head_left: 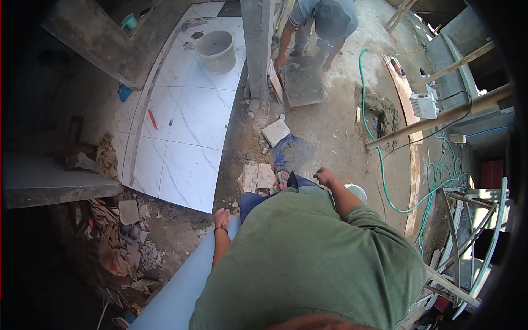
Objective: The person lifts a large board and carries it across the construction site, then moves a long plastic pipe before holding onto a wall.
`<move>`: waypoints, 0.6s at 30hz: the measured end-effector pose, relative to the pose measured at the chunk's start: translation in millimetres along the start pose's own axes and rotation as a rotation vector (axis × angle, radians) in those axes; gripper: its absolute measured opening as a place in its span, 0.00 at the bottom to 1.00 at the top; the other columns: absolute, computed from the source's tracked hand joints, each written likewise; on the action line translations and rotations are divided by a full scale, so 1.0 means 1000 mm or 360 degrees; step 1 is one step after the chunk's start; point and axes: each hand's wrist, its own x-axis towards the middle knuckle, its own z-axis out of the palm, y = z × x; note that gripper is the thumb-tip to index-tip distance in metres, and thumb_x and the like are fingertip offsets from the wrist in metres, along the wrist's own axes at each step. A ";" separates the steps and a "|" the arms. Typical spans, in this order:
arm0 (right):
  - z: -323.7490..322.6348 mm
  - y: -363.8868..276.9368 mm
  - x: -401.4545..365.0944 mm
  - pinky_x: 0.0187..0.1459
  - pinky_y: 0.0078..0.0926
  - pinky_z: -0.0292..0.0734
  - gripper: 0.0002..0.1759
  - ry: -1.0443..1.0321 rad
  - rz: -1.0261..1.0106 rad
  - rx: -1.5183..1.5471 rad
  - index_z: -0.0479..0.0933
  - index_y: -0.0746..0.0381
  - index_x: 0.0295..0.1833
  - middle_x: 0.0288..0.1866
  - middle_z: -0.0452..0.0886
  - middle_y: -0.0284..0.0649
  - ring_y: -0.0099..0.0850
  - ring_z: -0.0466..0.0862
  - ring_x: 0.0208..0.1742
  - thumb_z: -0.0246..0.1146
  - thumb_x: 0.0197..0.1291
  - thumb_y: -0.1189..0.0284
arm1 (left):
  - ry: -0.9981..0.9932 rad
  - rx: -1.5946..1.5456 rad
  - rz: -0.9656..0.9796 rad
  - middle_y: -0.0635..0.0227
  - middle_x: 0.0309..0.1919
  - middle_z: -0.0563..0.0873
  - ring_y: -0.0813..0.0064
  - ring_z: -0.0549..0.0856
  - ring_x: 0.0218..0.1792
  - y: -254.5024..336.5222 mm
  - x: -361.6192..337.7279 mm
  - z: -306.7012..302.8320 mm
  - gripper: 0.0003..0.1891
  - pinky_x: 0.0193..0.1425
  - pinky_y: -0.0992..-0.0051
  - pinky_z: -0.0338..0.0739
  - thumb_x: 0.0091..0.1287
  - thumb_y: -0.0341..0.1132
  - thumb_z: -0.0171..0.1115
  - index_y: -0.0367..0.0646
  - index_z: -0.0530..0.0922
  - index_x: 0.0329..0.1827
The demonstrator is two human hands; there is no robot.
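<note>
My left hand [221, 218] hangs beside my leg, its fingers curled in and nothing showing in them. Close beside it, a broad light-blue pipe-like tube [181, 280] runs down to the lower left. The near corner of a white marbled tile floor [187, 159] lies just beyond that hand. In front of my body, my right hand [324, 176] is held with bent fingers and no object visible. Partly hidden by my right forearm is a white bucket [357, 193]. Broken tile pieces [257, 177] lie by my foot.
Ahead, a bending person [324, 27] has both hands at a grey mortar-covered slab [302, 82]. A bucket [216, 52] and a red pen-like tool [152, 119] rest on the tiles. A concrete column [257, 49], green hose [379, 181] and wooden pole [440, 118] stand or lie around.
</note>
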 end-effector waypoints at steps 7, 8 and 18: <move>0.000 0.000 0.000 0.29 0.30 0.77 0.20 0.0002 0.0010 0.0054 0.76 0.72 0.45 0.34 0.81 0.48 0.34 0.81 0.28 0.62 0.51 0.68 | 0.0038 -0.0034 0.0000 0.68 0.33 0.82 0.77 0.79 0.27 -0.001 -0.001 0.001 0.25 0.21 0.76 0.66 0.56 0.36 0.61 0.35 0.71 0.56; 0.000 0.000 -0.002 0.29 0.29 0.77 0.20 -0.0001 0.0032 0.0092 0.76 0.72 0.45 0.34 0.81 0.48 0.34 0.81 0.28 0.62 0.51 0.68 | 0.0048 -0.0043 -0.0001 0.68 0.33 0.82 0.77 0.79 0.26 -0.001 0.000 0.002 0.25 0.20 0.77 0.66 0.56 0.36 0.61 0.35 0.71 0.56; -0.012 -0.023 -0.019 0.21 0.28 0.75 0.21 -0.0157 0.0184 0.0163 0.74 0.69 0.48 0.35 0.80 0.45 0.33 0.82 0.28 0.61 0.51 0.65 | -0.0034 0.0011 0.0037 0.66 0.39 0.82 0.71 0.80 0.35 -0.007 0.007 -0.002 0.26 0.36 0.68 0.71 0.57 0.39 0.60 0.39 0.70 0.58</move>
